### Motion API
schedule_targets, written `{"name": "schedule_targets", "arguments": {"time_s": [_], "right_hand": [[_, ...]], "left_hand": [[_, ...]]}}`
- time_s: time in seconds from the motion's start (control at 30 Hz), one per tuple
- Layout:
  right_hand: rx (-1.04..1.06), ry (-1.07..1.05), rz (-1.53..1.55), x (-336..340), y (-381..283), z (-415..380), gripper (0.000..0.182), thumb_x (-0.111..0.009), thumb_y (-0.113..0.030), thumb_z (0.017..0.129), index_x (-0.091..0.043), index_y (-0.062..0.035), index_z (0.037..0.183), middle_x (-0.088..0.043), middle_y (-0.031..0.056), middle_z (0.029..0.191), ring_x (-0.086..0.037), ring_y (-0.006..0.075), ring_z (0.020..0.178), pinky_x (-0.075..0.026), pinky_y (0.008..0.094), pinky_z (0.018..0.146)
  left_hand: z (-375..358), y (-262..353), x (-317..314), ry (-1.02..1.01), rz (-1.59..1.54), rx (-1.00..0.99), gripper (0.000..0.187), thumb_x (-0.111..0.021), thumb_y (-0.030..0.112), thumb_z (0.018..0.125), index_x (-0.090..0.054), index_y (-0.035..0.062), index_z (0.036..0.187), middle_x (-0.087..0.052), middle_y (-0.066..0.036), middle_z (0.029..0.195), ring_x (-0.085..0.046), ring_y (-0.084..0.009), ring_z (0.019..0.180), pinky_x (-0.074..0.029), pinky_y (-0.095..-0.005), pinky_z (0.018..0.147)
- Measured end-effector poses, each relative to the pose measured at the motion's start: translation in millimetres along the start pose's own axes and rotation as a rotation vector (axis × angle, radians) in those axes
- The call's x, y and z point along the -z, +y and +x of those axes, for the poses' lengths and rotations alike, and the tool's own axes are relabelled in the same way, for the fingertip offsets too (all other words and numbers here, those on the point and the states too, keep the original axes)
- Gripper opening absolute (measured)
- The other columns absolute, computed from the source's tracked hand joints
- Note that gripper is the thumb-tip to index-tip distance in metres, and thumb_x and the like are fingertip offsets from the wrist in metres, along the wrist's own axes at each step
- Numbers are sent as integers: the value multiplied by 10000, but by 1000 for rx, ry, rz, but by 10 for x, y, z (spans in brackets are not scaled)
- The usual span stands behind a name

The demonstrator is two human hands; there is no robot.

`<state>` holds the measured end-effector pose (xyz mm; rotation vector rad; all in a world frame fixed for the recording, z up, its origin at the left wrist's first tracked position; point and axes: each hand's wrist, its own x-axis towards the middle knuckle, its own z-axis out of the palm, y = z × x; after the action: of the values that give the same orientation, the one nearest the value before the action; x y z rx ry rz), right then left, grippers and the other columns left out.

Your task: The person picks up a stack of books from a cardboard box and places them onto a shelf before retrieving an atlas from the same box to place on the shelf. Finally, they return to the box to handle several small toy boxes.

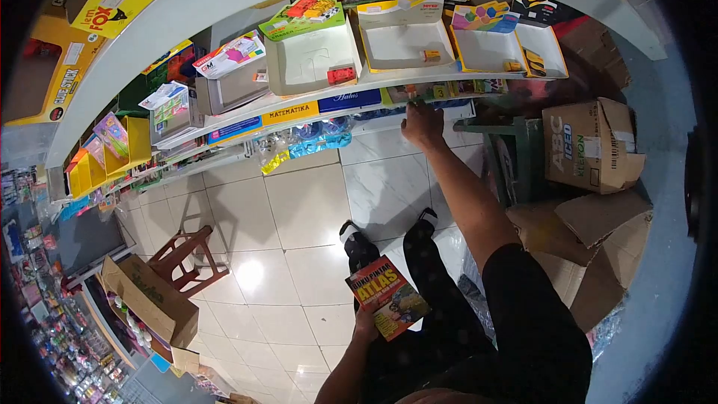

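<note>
My left hand [364, 323] is closed on the lower left edge of a red and yellow atlas book [387, 298], held low in front of my legs with its cover facing up. My right hand [422, 123] reaches forward to the shelf's lower level, at the row of books and packets under the white shelf edge [299, 105]. Its fingers are bent by a small packet marked 3 [440, 92]; whether they grip anything is too small to tell. Above it, open display boxes [407, 36] stand on the upper shelf, a few small items inside them.
Cardboard boxes [587, 142] are stacked at the right, beside a dark green stand [516, 157]. On the left are a red-brown stool [187, 258] and an open carton [149, 299]. Small packaged goods [56, 329] fill the far left.
</note>
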<state>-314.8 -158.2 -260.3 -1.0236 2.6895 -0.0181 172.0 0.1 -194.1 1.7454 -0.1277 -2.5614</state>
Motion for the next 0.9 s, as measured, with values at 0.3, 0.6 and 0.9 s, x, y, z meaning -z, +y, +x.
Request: {"name": "schedule_targets", "arguments": {"time_s": [0.3, 0.6, 0.9], "right_hand": [[341, 122, -56, -21, -74, 14, 752, -600, -103, 809, -325, -345, 1467, -255, 170, 1527, -223, 463, 1389, -226, 547, 1128], [245, 219, 73, -255, 22, 134, 517, -606, -278, 884, -477, -279, 1385, -289, 206, 1499, -277, 471, 1352, -242, 563, 1120], [292, 342, 86, 44, -7, 6, 468, -608, -236, 875, -515, -163, 1327, -456, 188, 1363, -488, 386, 1201, -445, 508, 965]], "left_hand": [[63, -22, 67, -95, -69, -3, 465, -608, 251, 916, -431, 69, 1305, -584, -157, 1207, -619, -315, 1052, -537, -471, 893], [-103, 129, -221, -220, -130, 6, 455, -573, 290, 947, -444, 42, 1307, -591, -154, 1213, -624, -300, 1052, -542, -442, 871], [205, -90, 193, -102, -22, -76, 452, -572, 236, 927, -429, 32, 1304, -586, -166, 1195, -615, -321, 1060, -530, -467, 903]]}}
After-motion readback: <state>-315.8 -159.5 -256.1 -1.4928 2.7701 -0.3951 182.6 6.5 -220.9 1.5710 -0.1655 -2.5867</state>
